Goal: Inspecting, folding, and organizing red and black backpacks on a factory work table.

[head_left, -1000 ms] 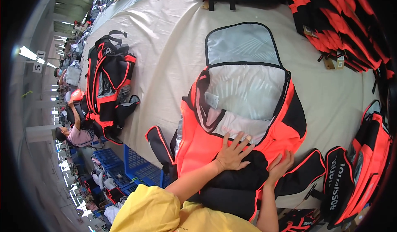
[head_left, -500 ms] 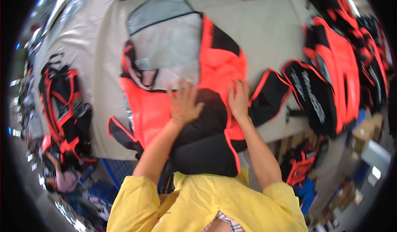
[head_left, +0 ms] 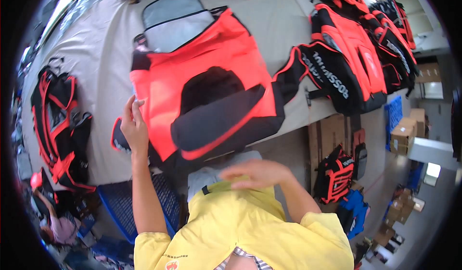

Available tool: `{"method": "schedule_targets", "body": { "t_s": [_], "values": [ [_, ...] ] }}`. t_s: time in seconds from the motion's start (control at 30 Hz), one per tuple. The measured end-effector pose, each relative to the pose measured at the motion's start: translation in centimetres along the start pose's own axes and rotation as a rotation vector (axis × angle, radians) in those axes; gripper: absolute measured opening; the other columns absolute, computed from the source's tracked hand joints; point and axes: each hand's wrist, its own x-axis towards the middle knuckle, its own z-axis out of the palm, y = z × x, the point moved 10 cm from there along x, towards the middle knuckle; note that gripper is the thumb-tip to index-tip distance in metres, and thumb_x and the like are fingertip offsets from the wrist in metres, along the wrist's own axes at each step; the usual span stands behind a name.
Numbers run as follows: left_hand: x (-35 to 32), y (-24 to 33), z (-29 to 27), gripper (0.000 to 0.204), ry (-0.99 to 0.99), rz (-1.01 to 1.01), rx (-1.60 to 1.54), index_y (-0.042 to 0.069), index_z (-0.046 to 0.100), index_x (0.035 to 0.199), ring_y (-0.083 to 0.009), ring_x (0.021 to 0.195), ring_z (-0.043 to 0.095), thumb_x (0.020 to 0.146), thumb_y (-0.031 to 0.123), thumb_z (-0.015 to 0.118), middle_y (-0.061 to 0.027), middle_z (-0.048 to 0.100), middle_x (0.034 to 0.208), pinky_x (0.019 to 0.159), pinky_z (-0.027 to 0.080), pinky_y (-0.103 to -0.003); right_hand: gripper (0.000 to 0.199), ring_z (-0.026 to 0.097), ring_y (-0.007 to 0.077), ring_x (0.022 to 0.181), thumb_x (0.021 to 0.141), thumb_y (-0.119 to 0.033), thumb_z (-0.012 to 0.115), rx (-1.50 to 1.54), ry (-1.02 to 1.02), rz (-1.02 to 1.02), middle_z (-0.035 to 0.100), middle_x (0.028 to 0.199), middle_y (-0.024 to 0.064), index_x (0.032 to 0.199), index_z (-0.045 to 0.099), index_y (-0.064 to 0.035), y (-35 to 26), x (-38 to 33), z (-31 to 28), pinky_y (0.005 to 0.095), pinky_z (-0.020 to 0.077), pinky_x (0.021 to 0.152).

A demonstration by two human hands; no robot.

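A large red and black bag [head_left: 211, 92] lies on the pale table [head_left: 103, 53], its grey mesh-lined flap [head_left: 173, 12] open toward the far side. My left hand [head_left: 134, 125] holds the bag's left edge, fingers curled onto the red fabric. My right hand [head_left: 257, 173] hangs off the table in front of my yellow shirt, fingers loosely apart, holding nothing. The bag's black lower part overhangs the table's near edge.
Another red and black bag [head_left: 60, 125] lies at the table's left. Several more [head_left: 351, 63] crowd the right end and far edge. Cardboard boxes [head_left: 404, 135], a bag on the floor [head_left: 334, 174] and a blue crate [head_left: 120, 207] surround me. A person [head_left: 48, 217] sits lower left.
The bag has been folded or turned so its red panel faces up. My right hand came off it and drew back to my chest; my left hand shifted to the bag's left edge.
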Motion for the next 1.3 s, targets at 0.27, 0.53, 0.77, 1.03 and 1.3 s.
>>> {"method": "schedule_targets", "body": {
  "t_s": [0.27,0.53,0.77,1.03,1.3],
  "values": [
    [-15.3,-8.8,-9.7,0.027,0.296,-0.241,0.033,-0.001,0.07,0.132,-0.018,0.099,0.074,0.112,0.013,0.058,-0.0118,0.079,0.109,0.088,0.057,-0.033,0.061,0.075,0.0252,0.107,0.113,-0.028,0.062,0.668,0.693,0.167,0.064,0.137,0.0172,0.162,0.039,-0.0035,8.8,9.7,-10.4,0.0406,0.0663,0.081],
    [-20.3,-12.7,-5.0,0.05,0.09,-0.667,-0.541,0.006,0.066,0.136,-0.0171,0.109,0.071,0.115,0.049,0.051,-0.0066,0.073,0.122,0.087,0.054,-0.035,0.066,0.065,0.0329,0.128,0.107,-0.054,0.065,0.996,0.666,0.391,0.057,0.147,0.0167,0.154,0.046,-0.0126,14.4,-3.4,2.6,0.0585,0.0578,0.101],
    [-16.7,-9.9,1.2,0.092,-0.286,-0.84,-0.439,0.007,0.035,0.169,-0.0214,0.128,0.06,0.099,0.055,0.071,-0.0096,0.056,0.155,0.091,0.055,-0.042,0.088,0.052,0.0409,0.14,0.088,-0.069,0.078,1.139,0.653,0.198,0.056,0.143,0.0124,0.151,0.052,-0.0136,17.9,3.9,1.3,0.0691,0.0467,0.111],
    [-16.7,-14.1,2.7,0.057,-0.139,-0.504,-0.369,-0.001,0.053,0.155,-0.0265,0.129,0.063,0.107,0.027,0.066,-0.0158,0.066,0.144,0.109,0.048,-0.038,0.112,0.06,0.031,0.117,0.078,-0.087,0.076,0.928,1.02,0.661,0.056,0.134,0.0117,0.148,0.05,-0.0044,20.7,2.3,1.3,0.0528,0.0538,0.097],
    [-16.5,-10.1,2.3,0.073,0.042,-0.683,-0.44,0.004,0.05,0.158,-0.0301,0.135,0.06,0.104,0.05,0.065,-0.0146,0.06,0.152,0.111,0.049,-0.046,0.058,0.079,0.0308,0.099,0.089,-0.048,0.085,0.641,1.28,-0.299,0.081,0.113,0.015,0.118,0.079,0.0025,11.6,2.3,-8.1,0.0429,0.0596,0.09]
  ]
}}
